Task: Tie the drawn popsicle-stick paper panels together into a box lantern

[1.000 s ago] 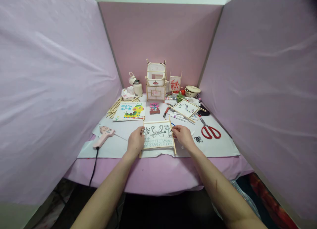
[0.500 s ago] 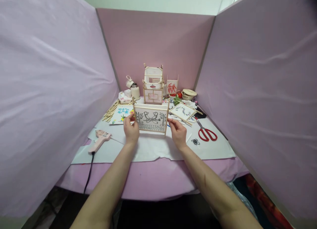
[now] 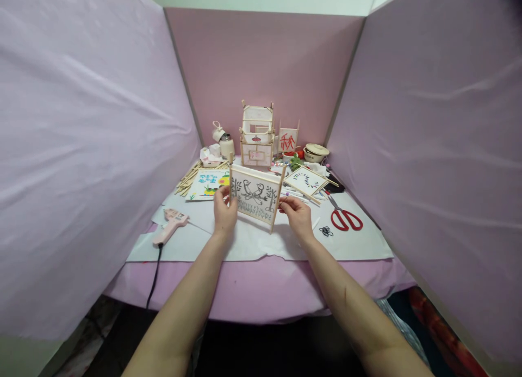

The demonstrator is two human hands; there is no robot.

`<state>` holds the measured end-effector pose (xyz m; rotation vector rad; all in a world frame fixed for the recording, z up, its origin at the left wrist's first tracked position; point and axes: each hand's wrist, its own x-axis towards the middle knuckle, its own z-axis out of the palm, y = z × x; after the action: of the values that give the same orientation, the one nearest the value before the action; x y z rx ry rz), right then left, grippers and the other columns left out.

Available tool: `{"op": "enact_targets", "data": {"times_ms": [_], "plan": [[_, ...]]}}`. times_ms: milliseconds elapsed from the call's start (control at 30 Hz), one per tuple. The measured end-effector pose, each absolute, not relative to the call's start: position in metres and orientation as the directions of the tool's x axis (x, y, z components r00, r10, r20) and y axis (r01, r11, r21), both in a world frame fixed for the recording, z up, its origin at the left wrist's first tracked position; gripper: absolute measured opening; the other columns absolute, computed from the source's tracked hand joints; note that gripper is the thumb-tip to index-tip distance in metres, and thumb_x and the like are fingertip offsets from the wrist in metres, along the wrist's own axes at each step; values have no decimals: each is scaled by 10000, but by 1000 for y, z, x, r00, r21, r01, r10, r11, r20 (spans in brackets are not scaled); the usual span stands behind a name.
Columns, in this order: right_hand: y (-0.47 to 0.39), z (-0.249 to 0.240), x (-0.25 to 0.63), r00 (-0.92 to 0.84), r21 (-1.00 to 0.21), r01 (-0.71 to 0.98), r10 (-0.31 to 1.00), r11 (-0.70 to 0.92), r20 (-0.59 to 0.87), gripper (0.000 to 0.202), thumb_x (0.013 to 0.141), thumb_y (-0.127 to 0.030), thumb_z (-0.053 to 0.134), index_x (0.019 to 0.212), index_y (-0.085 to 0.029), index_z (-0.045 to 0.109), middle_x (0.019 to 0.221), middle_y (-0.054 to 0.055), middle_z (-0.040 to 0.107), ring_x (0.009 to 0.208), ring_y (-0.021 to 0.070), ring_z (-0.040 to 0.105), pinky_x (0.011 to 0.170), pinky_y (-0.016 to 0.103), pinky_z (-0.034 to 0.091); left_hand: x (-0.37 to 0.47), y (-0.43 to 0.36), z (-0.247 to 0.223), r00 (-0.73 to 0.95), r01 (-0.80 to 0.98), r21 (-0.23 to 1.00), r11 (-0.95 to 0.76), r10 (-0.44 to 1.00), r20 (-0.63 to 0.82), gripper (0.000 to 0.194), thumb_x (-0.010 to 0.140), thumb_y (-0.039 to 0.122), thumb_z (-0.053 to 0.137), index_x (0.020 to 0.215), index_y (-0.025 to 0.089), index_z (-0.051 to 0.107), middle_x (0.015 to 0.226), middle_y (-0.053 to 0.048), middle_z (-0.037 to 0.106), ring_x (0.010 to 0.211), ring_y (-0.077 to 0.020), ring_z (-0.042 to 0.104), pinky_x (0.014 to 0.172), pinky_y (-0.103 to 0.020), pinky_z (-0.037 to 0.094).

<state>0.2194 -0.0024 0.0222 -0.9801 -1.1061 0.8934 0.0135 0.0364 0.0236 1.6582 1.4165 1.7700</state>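
I hold a small wooden-framed paper panel [image 3: 255, 197] upright above the table, turned at an angle; it shows black bird and tree drawings. My left hand [image 3: 224, 209] grips its left stick and my right hand [image 3: 297, 215] pinches its lower right stick. Behind it stands a wooden-stick lantern frame [image 3: 256, 135]. A second framed panel [image 3: 305, 181] lies flat to the right.
A pink glue gun [image 3: 170, 224] with a black cord lies at the left. Red scissors [image 3: 346, 218] lie at the right. A colourful drawing [image 3: 207, 183], loose sticks [image 3: 188, 178], marker pens, a bowl [image 3: 316, 150] and a small flask [image 3: 226, 144] crowd the back. Pink screens enclose three sides.
The panel went from lying flat on the table to being lifted upright in both hands, and it has now turned so its right edge swings toward me.
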Motion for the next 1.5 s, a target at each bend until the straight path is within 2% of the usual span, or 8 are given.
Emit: {"op": "enact_targets", "data": {"times_ms": [167, 267, 467, 800, 1000, 1133, 1333, 1500], "plan": [[-11, 20, 215, 104, -947, -137, 955, 292, 279, 219, 715, -343, 684, 864, -190, 733, 871, 36, 736, 824, 194, 679, 842, 388, 556, 25, 14, 13, -90, 452, 794, -406, 865, 494, 622, 753, 289, 662, 1310, 194, 402, 1298, -132, 488, 1240, -262, 471, 1049, -429, 380], [-15, 22, 209, 46, -939, -234, 968, 251, 248, 218, 711, -346, 708, 866, -196, 737, 849, 25, 738, 822, 191, 685, 856, 399, 558, 30, 5, 9, -75, 441, 816, -374, 890, 449, 500, 811, 327, 608, 1261, 177, 449, 1227, -128, 540, 1164, -247, 526, 1002, -428, 418], [-22, 36, 204, -14, -938, -312, 986, 152, 165, 201, 708, -344, 722, 852, -203, 729, 855, 17, 735, 822, 185, 691, 853, 407, 566, 32, -12, 16, 72, 552, 638, -537, 793, 605, 234, 844, 341, 593, 1026, 198, 563, 1142, -94, 572, 1144, -235, 512, 1009, -432, 401], [-23, 40, 203, -55, -925, 5, 924, 380, 379, 219, 776, -385, 662, 880, -201, 719, 866, 35, 724, 822, 203, 671, 813, 367, 553, 42, -50, 31, 190, 544, 527, -653, 708, 681, 92, 884, 255, 528, 805, 207, 523, 964, -67, 562, 964, -202, 542, 865, -373, 469], [-13, 37, 216, -37, -928, -153, 937, 339, 348, 207, 745, -365, 695, 870, -200, 706, 844, 15, 717, 810, 195, 672, 821, 408, 569, 32, -41, 23, 144, 572, 560, -599, 746, 650, 170, 829, 274, 602, 953, 210, 505, 902, -37, 555, 829, -179, 546, 736, -329, 489], [-8, 34, 226, -15, -926, -149, 936, 347, 353, 202, 747, -353, 703, 878, -199, 708, 858, 16, 719, 817, 193, 674, 825, 416, 566, 31, -38, 19, 115, 619, 583, -526, 795, 595, 67, 859, 210, 515, 925, 207, 526, 849, -31, 573, 783, -172, 566, 712, -327, 491], [-15, 34, 218, -120, -895, 5, 889, 446, 442, 181, 802, -339, 659, 907, -204, 715, 867, 29, 720, 792, 190, 666, 763, 348, 557, 44, -35, 18, 149, 618, 613, -493, 838, 524, 389, 758, 378, 685, 1051, 196, 507, 1003, -64, 579, 868, -205, 594, 705, -331, 506], [-2, 35, 223, -55, -852, 147, 864, 503, 500, 175, 792, -320, 645, 887, -193, 718, 852, 33, 722, 784, 187, 658, 750, 315, 535, 27, -33, 17, 94, 706, 591, -391, 878, 469, 107, 882, 293, 513, 846, 193, 528, 836, -35, 592, 740, -170, 583, 676, -297, 465]]}}
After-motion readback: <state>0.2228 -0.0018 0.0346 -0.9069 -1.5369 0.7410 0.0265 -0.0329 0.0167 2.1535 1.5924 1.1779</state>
